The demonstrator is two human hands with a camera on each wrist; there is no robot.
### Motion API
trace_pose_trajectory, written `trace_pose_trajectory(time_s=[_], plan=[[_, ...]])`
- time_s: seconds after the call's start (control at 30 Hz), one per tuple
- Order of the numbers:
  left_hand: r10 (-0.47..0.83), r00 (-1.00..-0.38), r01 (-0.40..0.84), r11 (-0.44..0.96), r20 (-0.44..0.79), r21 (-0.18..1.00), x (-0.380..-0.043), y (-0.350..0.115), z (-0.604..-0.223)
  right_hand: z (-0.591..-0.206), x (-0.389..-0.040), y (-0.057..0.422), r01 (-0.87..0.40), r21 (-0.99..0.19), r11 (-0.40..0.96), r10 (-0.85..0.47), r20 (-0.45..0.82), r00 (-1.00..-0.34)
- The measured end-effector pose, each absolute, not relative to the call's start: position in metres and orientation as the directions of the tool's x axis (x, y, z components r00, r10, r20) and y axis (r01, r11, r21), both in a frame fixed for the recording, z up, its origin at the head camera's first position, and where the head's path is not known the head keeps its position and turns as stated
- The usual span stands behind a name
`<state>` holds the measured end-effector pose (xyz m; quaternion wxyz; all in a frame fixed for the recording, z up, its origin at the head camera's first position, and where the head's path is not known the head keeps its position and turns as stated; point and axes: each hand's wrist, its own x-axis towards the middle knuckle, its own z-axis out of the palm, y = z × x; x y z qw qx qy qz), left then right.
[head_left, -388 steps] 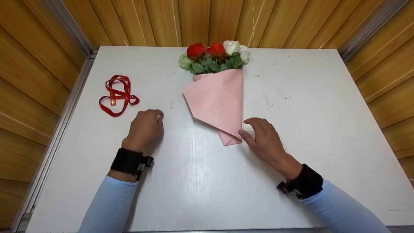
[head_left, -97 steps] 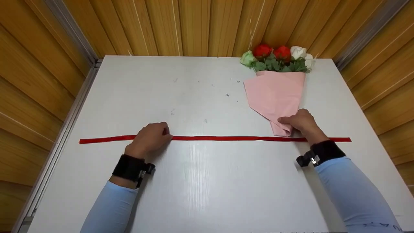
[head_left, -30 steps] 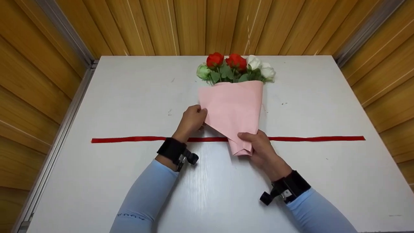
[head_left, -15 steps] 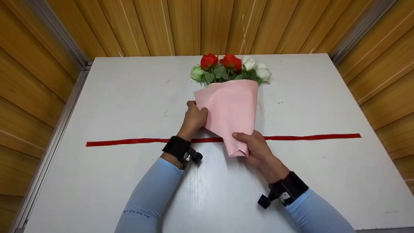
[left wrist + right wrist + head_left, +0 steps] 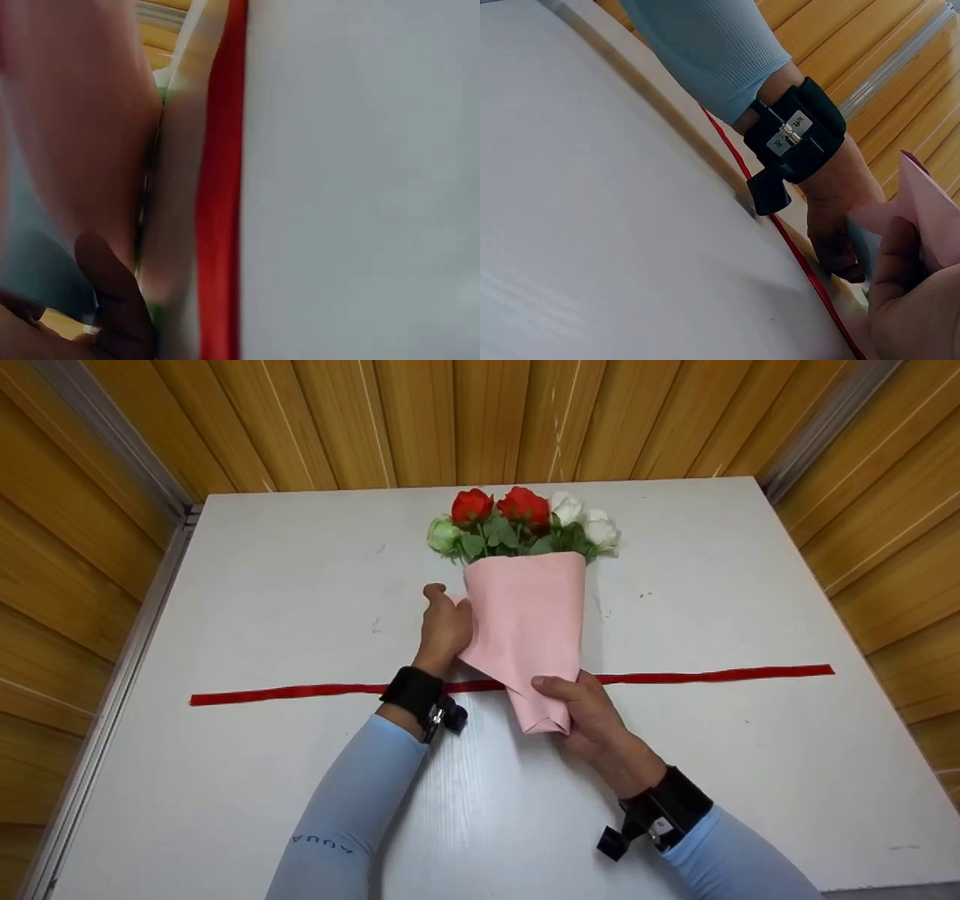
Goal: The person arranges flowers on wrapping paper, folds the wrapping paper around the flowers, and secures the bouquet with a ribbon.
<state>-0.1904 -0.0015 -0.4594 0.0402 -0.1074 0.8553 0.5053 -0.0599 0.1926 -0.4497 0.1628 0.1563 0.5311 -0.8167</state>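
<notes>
A bouquet in pink wrapping paper (image 5: 529, 615) lies slanted over a straightened red ribbon (image 5: 712, 678). Red roses (image 5: 523, 507), white roses (image 5: 601, 531) and a pale green one (image 5: 444, 535) show above the paper. My right hand (image 5: 596, 712) grips the narrow lower end, thumb on top and the other fingers underneath. At the paper's left edge my left hand (image 5: 446, 626) holds the side flap, which bends backward; part of its fingers is hidden behind the paper. In the left wrist view a dark thumb (image 5: 112, 285) rests against the pink paper.
The ribbon's left part (image 5: 285, 692) runs along the white table (image 5: 225, 795), passing under the left wrist. Wood-panelled walls (image 5: 487, 420) stand behind the table and at both sides. Each wrist wears a black strap with a small camera.
Earlier the ribbon went from a loose coil to a straight line. The bouquet came from the right onto it. Since half a second ago, the left flap has turned backward under my left hand.
</notes>
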Motion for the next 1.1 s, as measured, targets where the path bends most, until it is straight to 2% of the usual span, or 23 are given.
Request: trace_pose_trajectory(time_s=[0.17, 0.3, 0.4, 0.57, 0.73, 0.9, 1.1], plan=[[-0.091, -0.991, -0.134, 0.66, -0.098, 0.74, -0.186, 0.007, -0.453, -0.444, -0.055, 0.188, 0.421, -0.808, -0.412, -0.129, -0.406, -0.905], [-0.065, -0.995, -0.103, 0.686, -0.081, 0.721, -0.181, 0.005, -0.447, -0.443, -0.053, 0.187, 0.408, -0.819, -0.404, -0.122, -0.393, -0.911], [-0.031, -0.989, -0.137, 0.596, -0.148, 0.791, -0.175, 0.003, -0.44, -0.444, -0.052, 0.186, 0.402, -0.831, -0.386, -0.11, -0.391, -0.914], [0.117, -0.947, -0.255, 0.297, -0.3, 0.92, -0.164, 0.002, -0.431, -0.45, -0.053, 0.184, 0.417, -0.849, -0.325, -0.111, -0.404, -0.908], [0.224, -0.88, -0.427, 0.009, -0.418, 0.904, -0.161, 0.003, -0.434, -0.455, -0.058, 0.187, 0.467, -0.841, -0.273, -0.159, -0.439, -0.884], [0.196, -0.845, -0.522, -0.097, -0.498, 0.847, -0.162, 0.002, -0.443, -0.453, -0.073, 0.199, 0.483, -0.851, -0.207, -0.108, -0.471, -0.876], [0.274, -0.83, -0.523, -0.082, -0.485, 0.848, -0.159, 0.002, -0.444, -0.452, -0.091, 0.203, 0.453, -0.868, -0.202, -0.065, -0.45, -0.891]])
